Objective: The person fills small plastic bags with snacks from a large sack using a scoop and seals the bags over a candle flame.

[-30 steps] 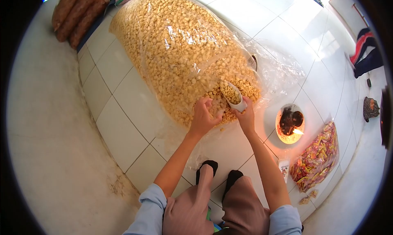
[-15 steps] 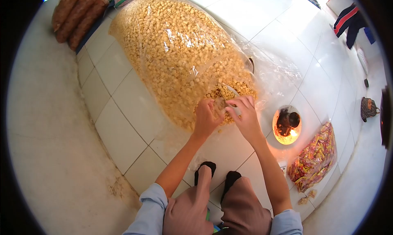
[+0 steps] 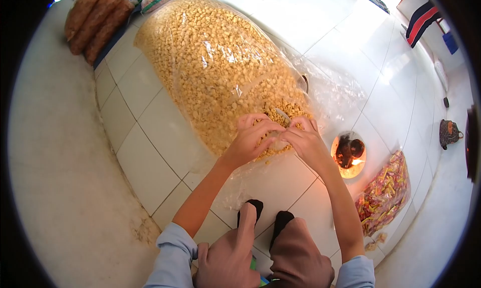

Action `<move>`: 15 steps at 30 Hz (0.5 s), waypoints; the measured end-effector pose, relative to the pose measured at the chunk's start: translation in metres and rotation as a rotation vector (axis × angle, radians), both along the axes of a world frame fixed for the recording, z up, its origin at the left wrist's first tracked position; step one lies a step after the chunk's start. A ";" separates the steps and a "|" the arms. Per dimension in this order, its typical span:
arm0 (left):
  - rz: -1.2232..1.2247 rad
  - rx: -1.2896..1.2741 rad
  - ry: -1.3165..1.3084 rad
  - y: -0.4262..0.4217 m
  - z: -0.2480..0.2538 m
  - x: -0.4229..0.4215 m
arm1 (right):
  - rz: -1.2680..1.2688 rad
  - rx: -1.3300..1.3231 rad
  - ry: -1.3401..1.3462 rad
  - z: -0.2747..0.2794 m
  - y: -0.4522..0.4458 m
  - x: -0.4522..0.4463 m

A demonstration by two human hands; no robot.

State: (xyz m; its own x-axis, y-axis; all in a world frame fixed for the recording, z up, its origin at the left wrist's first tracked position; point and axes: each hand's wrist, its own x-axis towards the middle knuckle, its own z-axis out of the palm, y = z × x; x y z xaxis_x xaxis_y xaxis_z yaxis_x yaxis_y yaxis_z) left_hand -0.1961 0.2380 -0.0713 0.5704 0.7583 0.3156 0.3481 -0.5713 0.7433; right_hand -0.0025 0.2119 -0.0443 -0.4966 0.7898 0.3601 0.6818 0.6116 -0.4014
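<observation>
A huge clear plastic sack (image 3: 215,62) full of small yellow ring-shaped snacks lies on the tiled floor, its mouth towards me. Over that mouth, my left hand (image 3: 254,138) pinches one side of a small clear plastic bag (image 3: 275,139). My right hand (image 3: 304,141) has its fingers closed on the other side, the two hands' fingertips meeting. What the small bag contains is mostly hidden by my fingers. Among the loose snacks (image 3: 295,107) just beyond my hands rests a pale curved rim (image 3: 283,114), perhaps of a scoop or bowl.
Right of the sack, a small flame burns in a dish (image 3: 345,171) beside a dark can (image 3: 356,148). A bag of red and yellow packets (image 3: 385,195) lies nearer me. Bags of long brown goods (image 3: 95,25) lean at the far left wall. My feet in black socks (image 3: 282,222) are below.
My left hand has turned and moved right, its fingers now reaching across to the right hand. The small bag is more covered by my fingers.
</observation>
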 end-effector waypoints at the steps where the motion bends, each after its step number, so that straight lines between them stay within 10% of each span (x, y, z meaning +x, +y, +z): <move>1: 0.001 0.004 0.000 0.001 0.002 0.000 | 0.014 0.014 -0.009 0.002 -0.001 0.001; 10: -0.015 0.364 0.117 0.006 0.010 0.003 | 0.025 0.021 -0.045 -0.001 -0.005 0.009; 15: -0.064 0.034 0.006 0.002 0.015 0.011 | 0.031 0.068 -0.102 0.000 -0.006 0.011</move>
